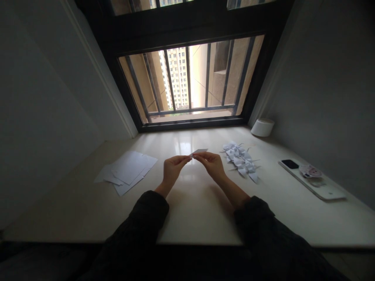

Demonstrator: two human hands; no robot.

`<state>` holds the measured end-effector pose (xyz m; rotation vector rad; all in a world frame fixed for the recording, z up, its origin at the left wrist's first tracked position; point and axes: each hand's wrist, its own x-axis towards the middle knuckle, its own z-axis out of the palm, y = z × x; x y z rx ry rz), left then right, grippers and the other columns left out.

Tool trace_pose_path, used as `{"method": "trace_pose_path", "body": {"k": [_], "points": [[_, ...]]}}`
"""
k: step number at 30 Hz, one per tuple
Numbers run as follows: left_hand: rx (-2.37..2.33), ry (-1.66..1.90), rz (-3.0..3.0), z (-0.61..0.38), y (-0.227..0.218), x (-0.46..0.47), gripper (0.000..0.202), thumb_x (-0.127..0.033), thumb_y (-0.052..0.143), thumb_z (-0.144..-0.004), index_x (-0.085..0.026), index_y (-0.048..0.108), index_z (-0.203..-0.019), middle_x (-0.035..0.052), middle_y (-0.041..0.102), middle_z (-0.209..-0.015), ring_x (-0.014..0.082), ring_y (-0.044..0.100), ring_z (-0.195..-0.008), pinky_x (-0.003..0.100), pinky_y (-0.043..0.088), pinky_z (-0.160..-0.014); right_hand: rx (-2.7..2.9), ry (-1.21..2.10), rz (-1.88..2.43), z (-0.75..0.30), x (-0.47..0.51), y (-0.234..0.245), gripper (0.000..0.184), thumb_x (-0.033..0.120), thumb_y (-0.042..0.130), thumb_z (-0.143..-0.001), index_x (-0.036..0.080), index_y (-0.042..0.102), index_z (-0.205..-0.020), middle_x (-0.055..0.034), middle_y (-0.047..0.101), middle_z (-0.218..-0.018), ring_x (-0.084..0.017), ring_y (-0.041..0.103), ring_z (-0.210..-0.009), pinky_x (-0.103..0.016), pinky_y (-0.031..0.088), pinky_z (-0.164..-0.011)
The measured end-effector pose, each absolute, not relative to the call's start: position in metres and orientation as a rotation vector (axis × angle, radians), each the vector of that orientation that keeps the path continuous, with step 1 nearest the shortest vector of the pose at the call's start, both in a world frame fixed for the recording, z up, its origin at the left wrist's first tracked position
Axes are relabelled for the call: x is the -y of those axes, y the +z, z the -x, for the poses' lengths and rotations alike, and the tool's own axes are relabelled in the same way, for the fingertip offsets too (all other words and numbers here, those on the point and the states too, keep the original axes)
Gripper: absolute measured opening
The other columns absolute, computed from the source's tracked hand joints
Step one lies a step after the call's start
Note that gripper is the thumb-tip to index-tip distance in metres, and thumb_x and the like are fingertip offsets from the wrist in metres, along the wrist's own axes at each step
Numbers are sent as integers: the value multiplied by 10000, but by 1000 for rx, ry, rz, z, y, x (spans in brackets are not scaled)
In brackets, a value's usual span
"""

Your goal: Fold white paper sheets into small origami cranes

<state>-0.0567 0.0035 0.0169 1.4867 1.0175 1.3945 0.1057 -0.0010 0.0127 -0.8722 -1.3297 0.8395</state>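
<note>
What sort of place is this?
Probably a window nook in a home: a pale ledge meets a dark-framed window, with bars outside and an apartment-like building beyond.

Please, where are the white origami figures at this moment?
In the head view, the origami figures lie on the windowsill, right of centre, between the right hand and the phone.

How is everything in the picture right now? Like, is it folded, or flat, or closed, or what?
Left hand: pinching the small paper
Right hand: pinching it too
Small paper: held up, looks folded, partly hidden
Loose sheets: flat, overlapping
Paper shapes: folded, heaped together
Phone: lying camera side up
Window: can't tell if open or shut
</note>
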Motion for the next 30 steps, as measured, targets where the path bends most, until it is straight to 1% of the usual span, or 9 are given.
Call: {"method": "trace_pose_path", "body": {"k": [5,9,12,15,19,24,30], "points": [[-1010,1346,-1407,58,16,-7,247,-340,773,-635,-185,750,-826,70,740,-861,205,679,-823,348,523,-824,1320,887,863,-106,0,13,182,367,732,-703,249,757,-840,-26,746,-853,-234,691,-848,-372,536,-825],[-1013,1355,-1385,59,16,-7,253,-347,779,-620,-185,748,-811,65,740,-829,199,677,-794,349,530,-799,1264,927,871,-105,-1,11,207,377,764,-653,249,760,-816,-24,747,-846,-241,690,-843,-385,540,-827],[-1021,1383,-1364,58,14,-7,274,-348,785,-607,-186,749,-825,65,739,-842,198,673,-789,354,533,-792,1217,927,911,-104,-1,11,234,389,780,-620,243,762,-802,-23,748,-827,-242,691,-820,-393,540,-822],[-1020,1397,-1283,56,13,-6,294,-336,790,-600,-185,748,-849,68,740,-855,196,674,-806,361,530,-812,1201,945,928,-103,1,12,244,389,781,-616,237,762,-806,-28,748,-821,-241,690,-820,-395,533,-827],[-1001,1390,-1200,54,12,-7,307,-329,796,-593,-178,746,-857,66,740,-828,196,679,-797,379,527,-829,1158,987,928,-102,3,13,229,369,790,-608,231,762,-787,-29,748,-805,-237,689,-818,-395,528,-832],[-992,1395,-1242,52,12,-6,287,-327,792,-603,-177,747,-843,64,740,-823,187,678,-776,368,524,-824,1096,1034,886,-102,2,12,225,349,801,-592,224,759,-775,-25,747,-792,-225,690,-782,-402,532,-827],[-997,1428,-1315,51,16,-1,282,-337,773,-631,-175,744,-861,70,740,-835,204,686,-787,376,535,-814,1061,1031,857,-101,3,12,215,350,797,-598,228,757,-770,-24,743,-786,-218,687,-755,-411,554,-800]]}}
